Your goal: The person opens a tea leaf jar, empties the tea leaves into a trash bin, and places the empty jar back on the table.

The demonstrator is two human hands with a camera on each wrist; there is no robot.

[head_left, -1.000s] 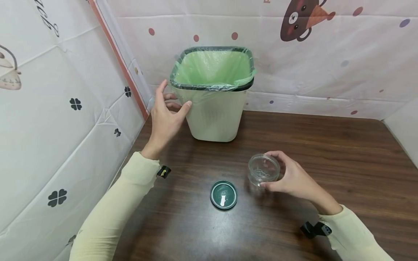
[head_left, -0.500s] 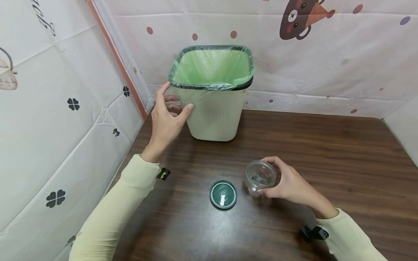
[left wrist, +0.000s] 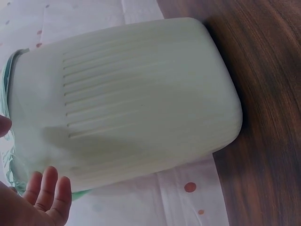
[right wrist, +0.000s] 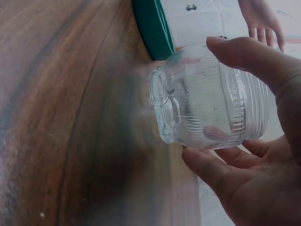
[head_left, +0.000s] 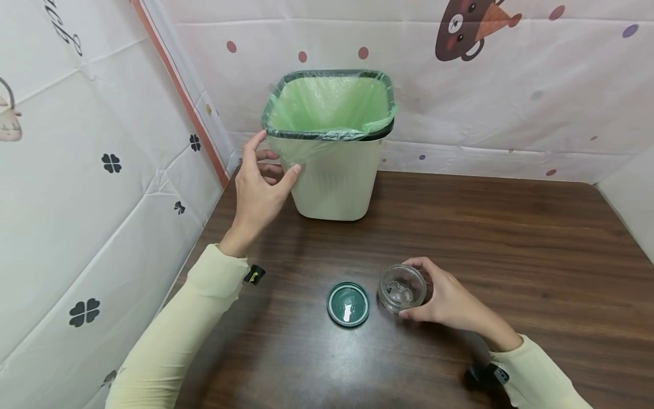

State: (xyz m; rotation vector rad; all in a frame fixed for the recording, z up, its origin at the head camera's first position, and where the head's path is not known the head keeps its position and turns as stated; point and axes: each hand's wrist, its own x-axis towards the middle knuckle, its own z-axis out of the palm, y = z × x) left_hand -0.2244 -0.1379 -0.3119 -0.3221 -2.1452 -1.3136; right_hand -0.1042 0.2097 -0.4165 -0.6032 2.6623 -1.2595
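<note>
In the head view a glass jar (head_left: 402, 288) without a lid stands upright in my right hand (head_left: 443, 296). Thumb and fingers hold it from opposite sides, as the right wrist view shows; whether its base (right wrist: 162, 106) touches the table cannot be told. Left of the jar a green lid (head_left: 348, 304) lies on the table, its inside facing up. My left hand (head_left: 258, 190) is at the front left corner of a pale green trash bin (head_left: 337, 182), index fingertip by the rim and thumb at the front. Its fingers (left wrist: 47, 188) are loosely bent, not wrapped round the bin.
A thin green bag (head_left: 334, 105) lines the bin and folds over its dark rim. The brown wooden table (head_left: 485, 227) extends to the right. Printed cloth (head_left: 501, 102) hangs behind it, and a white patterned sheet (head_left: 112, 227) runs along the left.
My right hand has brought the jar toward me and slightly left, closer to the green lid. The left hand has stayed by the bin almost unmoved. The lid lies in place.
</note>
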